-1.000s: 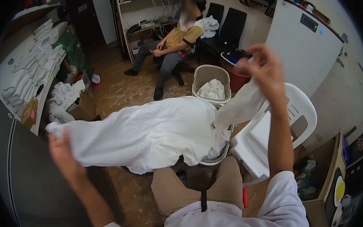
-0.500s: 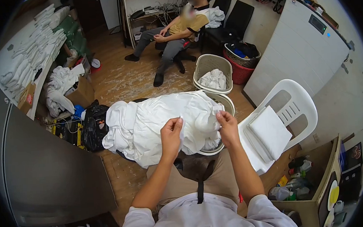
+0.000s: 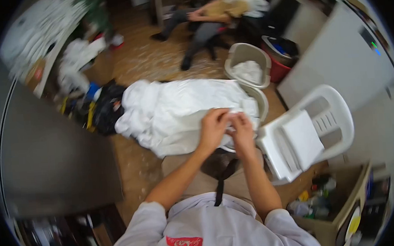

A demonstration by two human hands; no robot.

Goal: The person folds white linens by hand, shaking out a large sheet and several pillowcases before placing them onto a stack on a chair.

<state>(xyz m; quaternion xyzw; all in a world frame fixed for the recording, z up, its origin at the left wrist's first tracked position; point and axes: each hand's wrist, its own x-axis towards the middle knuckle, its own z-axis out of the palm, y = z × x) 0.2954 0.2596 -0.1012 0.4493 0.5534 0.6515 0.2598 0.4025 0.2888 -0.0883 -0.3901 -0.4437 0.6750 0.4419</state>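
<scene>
A large white cloth (image 3: 182,101) is spread over the heap in front of my knees. My left hand (image 3: 214,130) and my right hand (image 3: 241,131) are close together above its right part, fingertips almost meeting. Both hands have their fingers pinched on white cloth, though blur hides exactly which edge each one grips. Just beyond my hands, the pale laundry basket (image 3: 262,103) shows its rim beside the cloth.
A white plastic chair (image 3: 343,123) with folded white cloths (image 3: 301,139) stands at right. Behind are a second basket (image 3: 265,64) holding white fabric and a seated person (image 3: 213,18). A black bag (image 3: 108,110) lies left, near the dark grey cabinet (image 3: 54,154).
My hands have come together from being apart, the left moving right toward the other hand. The view has shifted and blurred, so the room sits differently in the picture.
</scene>
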